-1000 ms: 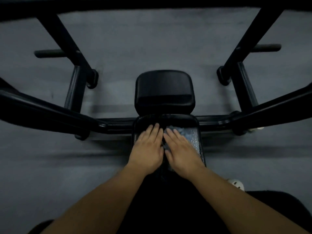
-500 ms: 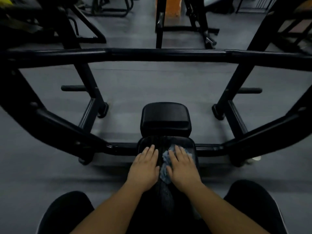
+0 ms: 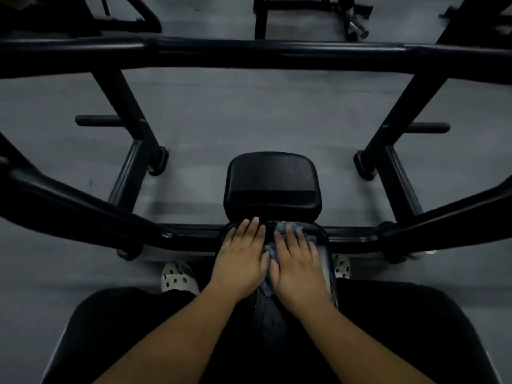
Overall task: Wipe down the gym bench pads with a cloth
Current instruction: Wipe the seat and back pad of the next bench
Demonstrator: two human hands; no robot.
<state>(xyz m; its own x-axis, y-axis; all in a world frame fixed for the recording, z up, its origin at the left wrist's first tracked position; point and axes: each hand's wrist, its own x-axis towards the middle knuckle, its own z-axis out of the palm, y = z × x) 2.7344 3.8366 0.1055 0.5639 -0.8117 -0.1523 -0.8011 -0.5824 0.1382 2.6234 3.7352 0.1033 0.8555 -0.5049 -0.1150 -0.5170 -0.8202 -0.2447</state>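
"Two hands down on the near pad, that's how I read it from my end. My left hand is bare on the black surface and my right hand is flat on the cloth. Agree?"

"Agree. The fingers of both hands are straight and lie close together, clamped on nothing. The right fingers only press the cloth. It sits bunched under that palm and pokes out past the fingertips and on the thumb side, between the two hands."

"So I judge the step in hand to be wiping the near pad. How do I do it well?"

"I'd spread the cloth first. Bunched like that, probably only a narrow strip does any work. Flatten it under the whole palm, then draw long straight passes from just beyond the fingertips back toward the wrist, each overlapping the last."

"And the left hand?"

"Use it as a brace beside the right fingers, but shift it aside in turn, or the patch beneath it goes unwiped. The pad's edge just outside the right fingers glints as if damp, so my guess is that side is covered."

"What about the far pad?"

"It sits just beyond the fingertips, with no cloth on it, so I reckon it comes afterwards. I'd reach for it with even pressure and mind the black crossbar well beyond the fingers when leaning in."
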